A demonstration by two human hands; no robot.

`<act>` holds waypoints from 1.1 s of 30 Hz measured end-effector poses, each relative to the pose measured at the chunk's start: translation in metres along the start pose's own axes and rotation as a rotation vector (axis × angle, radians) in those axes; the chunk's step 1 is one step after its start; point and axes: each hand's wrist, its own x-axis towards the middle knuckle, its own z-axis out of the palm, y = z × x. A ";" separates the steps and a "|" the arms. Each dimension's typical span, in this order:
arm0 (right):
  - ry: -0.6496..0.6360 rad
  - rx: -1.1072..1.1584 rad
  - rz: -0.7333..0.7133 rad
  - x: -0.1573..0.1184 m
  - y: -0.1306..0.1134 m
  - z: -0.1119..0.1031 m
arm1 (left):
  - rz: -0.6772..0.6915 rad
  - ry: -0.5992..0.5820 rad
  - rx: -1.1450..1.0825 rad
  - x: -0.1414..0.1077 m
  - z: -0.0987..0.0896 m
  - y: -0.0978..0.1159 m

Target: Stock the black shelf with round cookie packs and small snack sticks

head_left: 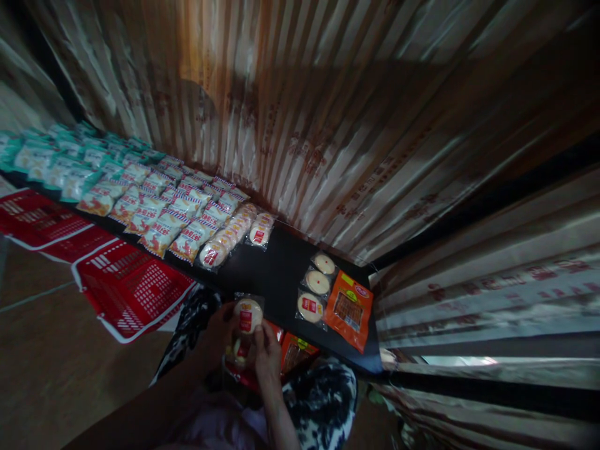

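Observation:
Over my lap I hold a clear-wrapped round cake [248, 316] with a red label. My right hand [268, 356] is closed on its lower right edge, thumb on the front. My left hand [227, 314], in shadow, grips its left side, with most of the fingers hidden. Just below is another wrapped round cake [240, 350]; whether a hand touches it I cannot tell. On the black shelf [276, 278] ahead lie more wrapped round cakes [310, 306] in a short row, beside an orange snack packet [350, 309].
Rows of white snack bags [157, 231] and teal bags [70, 165] fill the shelf's left part, next to a row of round cakes [229, 234]. Red baskets [135, 284] stand on the floor at left. More orange packets [297, 351] lie below the shelf edge. Printed sheeting [300, 125] hangs behind.

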 end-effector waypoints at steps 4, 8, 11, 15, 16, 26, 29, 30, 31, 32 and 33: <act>-0.008 -0.124 0.000 0.007 -0.007 -0.002 | 0.061 -0.004 0.016 0.012 -0.002 -0.004; 0.003 -0.248 -0.039 0.013 -0.016 -0.003 | 0.094 0.020 0.039 0.022 -0.002 -0.005; -0.030 -0.288 -0.042 0.017 -0.024 -0.004 | 0.113 0.088 0.064 0.026 0.000 -0.003; -0.048 -0.342 -0.032 0.024 -0.029 -0.005 | 0.145 0.148 0.134 0.030 0.001 0.003; -0.047 -0.339 -0.037 0.025 -0.030 -0.004 | 0.149 0.142 0.146 0.032 0.001 0.004; -0.051 -0.238 -0.061 0.046 -0.038 0.005 | 0.306 0.252 0.270 0.054 0.008 0.001; -0.049 -0.225 -0.068 0.056 -0.035 0.008 | 0.343 0.258 0.300 0.061 0.011 0.001; -0.046 -0.219 -0.071 0.060 -0.033 0.008 | 0.351 0.252 0.294 0.064 0.012 0.000; -0.040 -0.212 -0.073 0.064 -0.032 0.009 | 0.354 0.250 0.279 0.067 0.012 0.000; -0.030 -0.203 -0.069 0.067 -0.030 0.010 | 0.352 0.249 0.259 0.069 0.013 -0.001; -0.022 -0.192 -0.061 0.071 -0.029 0.011 | 0.346 0.250 0.235 0.072 0.013 -0.003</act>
